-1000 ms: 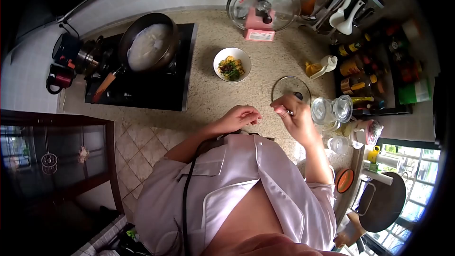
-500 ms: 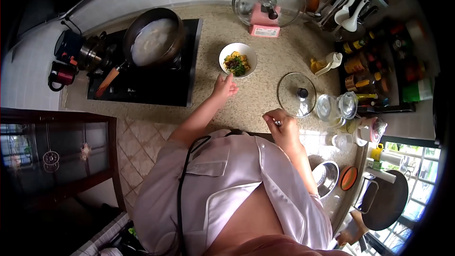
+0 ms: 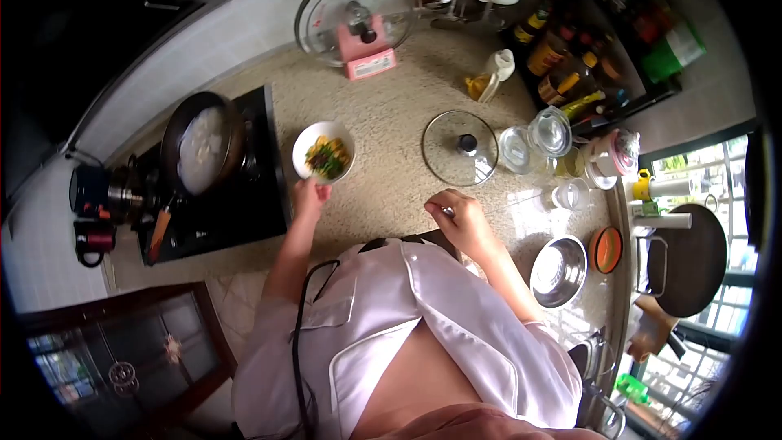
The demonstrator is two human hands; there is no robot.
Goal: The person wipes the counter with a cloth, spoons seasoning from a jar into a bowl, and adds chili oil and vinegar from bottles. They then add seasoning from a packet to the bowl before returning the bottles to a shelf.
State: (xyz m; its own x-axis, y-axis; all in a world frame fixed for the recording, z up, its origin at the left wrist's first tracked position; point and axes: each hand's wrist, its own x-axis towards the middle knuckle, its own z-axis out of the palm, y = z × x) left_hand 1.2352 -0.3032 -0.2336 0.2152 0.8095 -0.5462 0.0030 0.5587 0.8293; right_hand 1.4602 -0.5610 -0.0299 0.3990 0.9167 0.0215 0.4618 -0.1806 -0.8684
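Observation:
My left hand (image 3: 311, 198) is at the near rim of a white bowl (image 3: 300, 143), its thumb and fingers closed on the edge. Yellow pieces, chopped green herbs and dark bits (image 3: 328, 158) fill the bowl, which stands on the counter close to the hob. Over the counter's front edge, my right hand (image 3: 460, 218) is curled closed around something small and shiny, mostly hidden by the fingers. Beyond that hand lies a glass lid (image 3: 444, 147) with a black knob.
A pan (image 3: 232, 134) of whitish, cloudy liquid sits on the black hob (image 3: 259, 195), its wooden handle (image 3: 160, 236) pointing toward me. A larger glass lid (image 3: 326, 20) stands in a pink holder (image 3: 371, 63). Rightward are glass jars (image 3: 550, 132), a steel bowl (image 3: 559, 272) and bottles (image 3: 546, 57).
The view has turned right. My left hand has closed on the bowl's rim, and the bowl has moved nearer the hob, away from the small lid. The right hand stays curled.

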